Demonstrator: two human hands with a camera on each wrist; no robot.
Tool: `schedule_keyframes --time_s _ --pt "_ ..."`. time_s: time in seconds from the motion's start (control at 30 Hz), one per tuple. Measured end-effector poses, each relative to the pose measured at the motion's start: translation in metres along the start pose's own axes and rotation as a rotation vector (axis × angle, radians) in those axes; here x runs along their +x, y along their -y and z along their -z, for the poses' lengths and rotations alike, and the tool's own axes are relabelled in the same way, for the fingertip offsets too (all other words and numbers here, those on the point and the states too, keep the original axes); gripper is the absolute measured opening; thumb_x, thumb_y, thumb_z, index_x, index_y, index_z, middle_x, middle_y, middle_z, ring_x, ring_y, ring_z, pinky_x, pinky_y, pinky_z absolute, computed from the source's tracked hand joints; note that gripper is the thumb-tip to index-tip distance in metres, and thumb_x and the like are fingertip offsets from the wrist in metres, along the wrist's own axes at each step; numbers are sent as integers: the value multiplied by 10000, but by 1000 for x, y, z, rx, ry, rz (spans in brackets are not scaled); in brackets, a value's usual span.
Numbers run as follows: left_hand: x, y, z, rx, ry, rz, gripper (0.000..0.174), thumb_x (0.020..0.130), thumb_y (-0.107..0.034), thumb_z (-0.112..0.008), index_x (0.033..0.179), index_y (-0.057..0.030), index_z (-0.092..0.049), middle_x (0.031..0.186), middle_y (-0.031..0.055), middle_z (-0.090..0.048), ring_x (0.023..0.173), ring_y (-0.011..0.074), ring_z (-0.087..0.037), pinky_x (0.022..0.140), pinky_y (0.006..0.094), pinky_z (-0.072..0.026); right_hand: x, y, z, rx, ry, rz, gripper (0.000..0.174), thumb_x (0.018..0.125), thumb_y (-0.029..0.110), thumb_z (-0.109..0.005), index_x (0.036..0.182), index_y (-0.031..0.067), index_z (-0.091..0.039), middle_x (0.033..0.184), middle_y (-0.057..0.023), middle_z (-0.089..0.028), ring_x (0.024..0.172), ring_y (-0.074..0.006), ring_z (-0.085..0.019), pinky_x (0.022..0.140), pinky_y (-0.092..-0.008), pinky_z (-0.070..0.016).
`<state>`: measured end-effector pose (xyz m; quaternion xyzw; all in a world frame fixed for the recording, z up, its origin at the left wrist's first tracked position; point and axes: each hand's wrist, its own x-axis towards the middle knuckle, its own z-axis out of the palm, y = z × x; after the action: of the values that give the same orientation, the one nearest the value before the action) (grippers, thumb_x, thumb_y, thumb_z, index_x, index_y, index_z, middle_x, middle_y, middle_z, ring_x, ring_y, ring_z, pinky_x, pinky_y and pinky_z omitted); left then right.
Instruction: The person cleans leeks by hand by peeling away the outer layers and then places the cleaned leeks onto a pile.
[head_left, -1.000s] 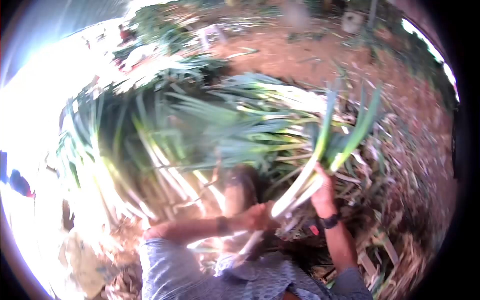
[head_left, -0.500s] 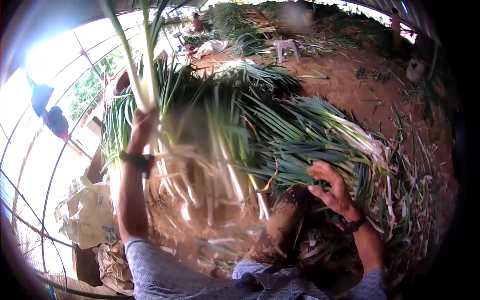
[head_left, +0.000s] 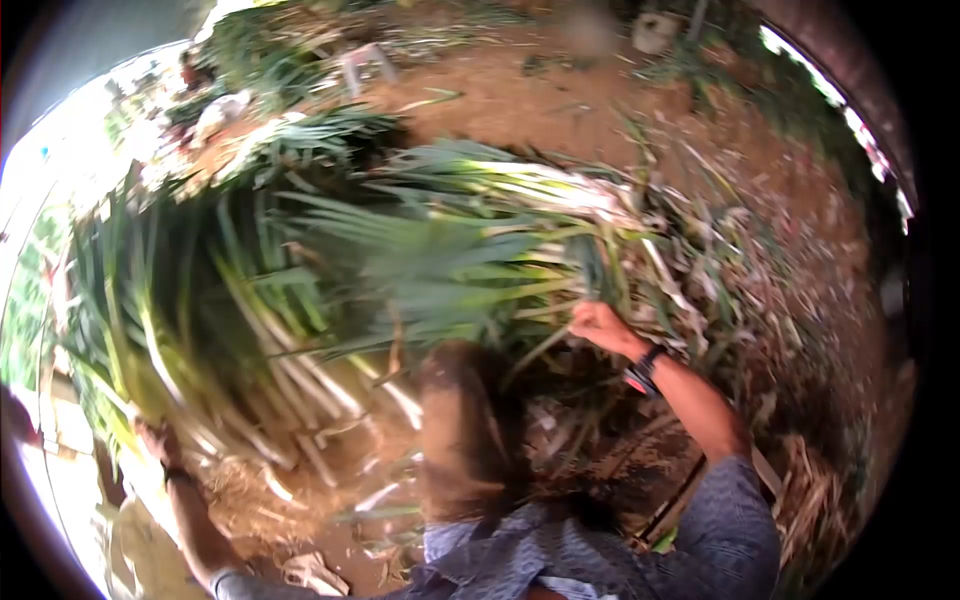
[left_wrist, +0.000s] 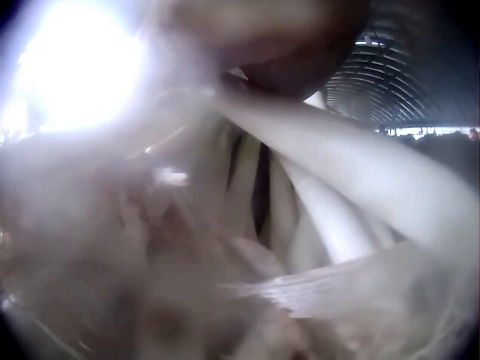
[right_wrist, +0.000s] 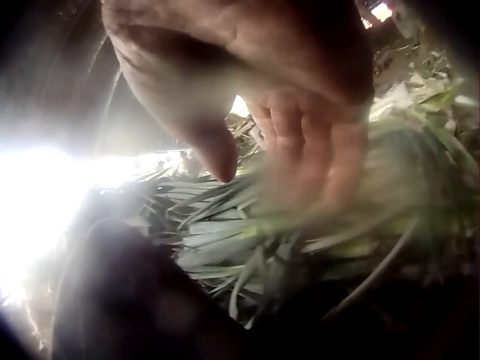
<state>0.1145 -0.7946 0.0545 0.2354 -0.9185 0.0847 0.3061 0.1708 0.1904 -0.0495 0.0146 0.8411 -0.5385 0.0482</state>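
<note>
My left hand (head_left: 152, 440) is low at the left end of a row of leeks (head_left: 285, 370) with white stalks and green leaves. Its blurred fingers (left_wrist: 270, 45) curl over a thick white leek stalk (left_wrist: 352, 157) in the left wrist view, with more pale stalks just behind. My right hand (head_left: 605, 325) hovers by the leaves of a second pile of leeks (head_left: 500, 265), lying sideways. In the right wrist view its fingers (right_wrist: 319, 150) hang relaxed above green leaves (right_wrist: 217, 236), the thumb apart, nothing held.
A knee in brown trousers (head_left: 462, 430) stands between the arms. Leaf scraps and peelings (head_left: 745, 260) litter the right side. Farther back are a small stool (head_left: 368, 62), bare brown soil (head_left: 520, 95) and another heap of greens (head_left: 270, 60).
Both hands were at a few leeks on the right; the left hand then carried leeks across, raised at the left, and has since come down. The right hand let go. The head view has swung about.
</note>
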Motion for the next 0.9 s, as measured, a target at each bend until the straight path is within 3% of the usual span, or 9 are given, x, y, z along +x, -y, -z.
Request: schedule_keyframes --time_s 0.03,0.13,0.27,0.37,0.5,0.63,0.7,0.77,0.9 --pt "5 -4 1 -160 -89 -126 799 905 -430 -611 1469 62 -331 1520 263 -359 1416 385 -331 1184 464 -258 3 -6 9 20 -15 -47 288 893 134 -709 1112 -29 -616 938 -79 -667 868 -165 -646 810 -326 -514" --pt "5 -14 7 196 247 268 791 922 -395 -595 1489 63 -287 1550 263 -301 1427 380 -312 1197 434 -234 -6 6 41 -159 -104 -218 294 882 170 -720 1079 -22 -616 948 -120 -689 893 -208 -657 789 -382 -527" --pt "17 -17 2 -101 129 23 702 943 -271 -521 1513 37 -248 1573 241 -265 1451 353 -271 1210 415 -193 -16 -39 76 -362 -79 -152 218 927 231 -644 813 57 -577 764 5 -538 704 -122 -502 618 -319 -409" --pt "14 -17 20 -307 98 -26 652 959 -178 -466 1530 18 -219 1590 225 -238 1469 332 -240 1220 401 -162 -25 -114 85 164 -35 -318 265 896 128 -633 668 121 -500 564 28 -456 475 -81 -409 431 -271 -292" --pt "1 -30 65 -506 136 116 600 1001 -100 -408 1553 -18 -187 1612 185 -213 1496 287 -192 1230 394 -131 -23 -99 71 -90 -35 -408 125 844 55 -686 820 33 -566 699 -54 -613 556 -153 -576 490 -319 -443" --pt "16 -26 104 -249 422 530 679 1009 -312 -467 1564 -49 -176 1589 211 -269 1486 331 -228 1212 396 -179 -17 -96 58 -169 43 -459 162 825 37 -710 919 -14 -589 802 -97 -661 716 -221 -654 603 -378 -494" --pt "-1 -3 70 -127 96 194 661 997 -421 -477 1506 -30 -318 1441 242 -483 1276 416 -508 1049 465 -400 -19 -87 46 -271 50 -411 134 834 45 -698 916 -18 -612 818 -118 -676 742 -232 -661 641 -385 -506" --pt "-9 -9 79 -12 125 224 544 1004 -455 -474 1349 -35 -487 1221 153 -633 1033 345 -634 837 413 -513 -14 -110 49 -358 139 -391 165 833 75 -694 951 -21 -631 839 -133 -686 786 -242 -668 693 -393 -516" --pt "-11 9 50 55 160 174 547 1006 -434 -488 1368 -24 -484 1305 165 -566 1135 329 -580 933 417 -478 -8 -111 50 -433 319 -165 266 804 177 -676 977 -22 -640 896 -150 -666 845 -232 -641 776 -401 -505"
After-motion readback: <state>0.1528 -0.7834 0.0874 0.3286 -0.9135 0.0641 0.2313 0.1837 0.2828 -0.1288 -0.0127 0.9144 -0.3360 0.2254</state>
